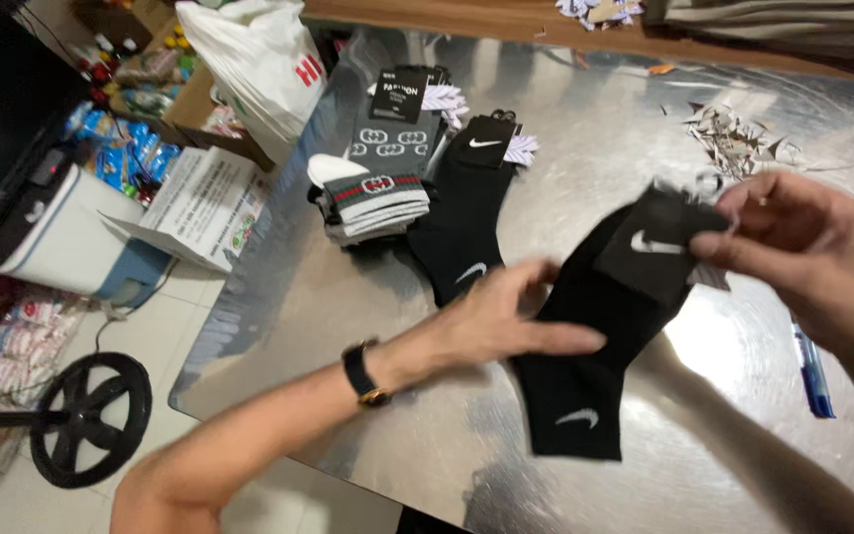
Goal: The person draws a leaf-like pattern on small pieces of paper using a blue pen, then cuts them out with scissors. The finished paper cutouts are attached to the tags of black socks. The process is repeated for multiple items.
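Nearest, left hand (506, 321) lies flat and unclenched against the black sock (595, 336) above the counter (724, 415); right hand (803, 242) pinches its cuff label (656, 242).

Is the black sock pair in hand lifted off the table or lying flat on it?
Lifted at the top: the right hand pinches the black sock pair by its card; the left hand supports it. Whether its toe touches the table: cannot tell.

Both forearms bare, no sleeves in view; left hand (491, 321) ringless, black wristwatch (361, 372) with gold-toned case at wrist; right hand (808, 247) unadorned
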A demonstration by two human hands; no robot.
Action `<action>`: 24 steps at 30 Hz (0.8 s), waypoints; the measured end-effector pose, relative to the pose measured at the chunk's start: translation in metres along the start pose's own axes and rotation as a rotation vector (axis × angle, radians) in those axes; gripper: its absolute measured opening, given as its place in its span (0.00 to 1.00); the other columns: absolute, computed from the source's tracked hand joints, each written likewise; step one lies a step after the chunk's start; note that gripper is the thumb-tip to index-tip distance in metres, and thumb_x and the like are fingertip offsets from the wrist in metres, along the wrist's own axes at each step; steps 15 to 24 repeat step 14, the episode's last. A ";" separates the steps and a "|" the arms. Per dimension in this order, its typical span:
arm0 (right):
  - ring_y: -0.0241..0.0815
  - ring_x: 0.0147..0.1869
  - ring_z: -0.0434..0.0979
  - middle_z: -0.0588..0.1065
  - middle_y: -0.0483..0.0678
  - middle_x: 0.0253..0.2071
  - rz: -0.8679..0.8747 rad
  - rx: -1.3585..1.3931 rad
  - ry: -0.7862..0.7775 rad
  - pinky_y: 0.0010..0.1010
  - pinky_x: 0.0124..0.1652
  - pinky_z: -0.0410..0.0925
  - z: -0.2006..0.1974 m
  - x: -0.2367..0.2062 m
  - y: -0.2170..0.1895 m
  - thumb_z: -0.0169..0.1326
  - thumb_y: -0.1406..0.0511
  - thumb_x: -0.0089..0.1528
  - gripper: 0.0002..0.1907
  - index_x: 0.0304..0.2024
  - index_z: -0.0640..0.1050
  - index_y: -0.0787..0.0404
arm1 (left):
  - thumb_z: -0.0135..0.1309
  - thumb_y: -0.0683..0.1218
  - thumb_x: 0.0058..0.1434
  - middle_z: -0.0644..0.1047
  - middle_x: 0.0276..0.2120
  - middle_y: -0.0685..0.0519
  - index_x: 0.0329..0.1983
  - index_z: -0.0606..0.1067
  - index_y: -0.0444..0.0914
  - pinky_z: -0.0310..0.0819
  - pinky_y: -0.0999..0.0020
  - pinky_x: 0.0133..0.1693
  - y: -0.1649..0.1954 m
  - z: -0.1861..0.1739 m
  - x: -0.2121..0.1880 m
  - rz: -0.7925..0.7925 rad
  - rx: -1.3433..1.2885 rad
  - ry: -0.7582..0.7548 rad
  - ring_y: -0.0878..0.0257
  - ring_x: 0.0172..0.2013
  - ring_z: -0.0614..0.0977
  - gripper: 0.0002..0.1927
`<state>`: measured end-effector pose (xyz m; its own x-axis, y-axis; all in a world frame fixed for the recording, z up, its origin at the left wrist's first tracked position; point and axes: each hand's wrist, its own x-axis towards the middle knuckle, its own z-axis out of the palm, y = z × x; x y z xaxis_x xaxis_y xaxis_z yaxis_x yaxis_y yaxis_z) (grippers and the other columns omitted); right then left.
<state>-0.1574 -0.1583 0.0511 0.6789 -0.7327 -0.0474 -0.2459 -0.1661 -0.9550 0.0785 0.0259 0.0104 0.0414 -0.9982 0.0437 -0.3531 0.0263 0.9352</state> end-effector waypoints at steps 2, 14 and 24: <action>0.45 0.38 0.82 0.78 0.57 0.34 -0.004 -0.057 0.041 0.36 0.37 0.75 0.006 0.018 -0.015 0.60 0.72 0.60 0.10 0.43 0.75 0.67 | 0.66 0.50 0.58 0.82 0.42 0.46 0.47 0.78 0.28 0.77 0.65 0.45 -0.006 0.005 -0.016 -0.224 -0.380 -0.155 0.64 0.41 0.83 0.22; 0.41 0.32 0.79 0.79 0.57 0.33 -0.030 0.048 -0.093 0.27 0.30 0.70 0.127 0.166 -0.025 0.68 0.69 0.57 0.16 0.43 0.77 0.71 | 0.57 0.41 0.65 0.79 0.51 0.47 0.62 0.70 0.30 0.77 0.65 0.49 -0.068 -0.053 -0.045 -0.245 -0.784 0.429 0.61 0.47 0.81 0.23; 0.41 0.32 0.79 0.79 0.57 0.33 -0.030 0.048 -0.093 0.27 0.30 0.70 0.127 0.166 -0.025 0.68 0.69 0.57 0.16 0.43 0.77 0.71 | 0.57 0.41 0.65 0.79 0.51 0.47 0.62 0.70 0.30 0.77 0.65 0.49 -0.068 -0.053 -0.045 -0.245 -0.784 0.429 0.61 0.47 0.81 0.23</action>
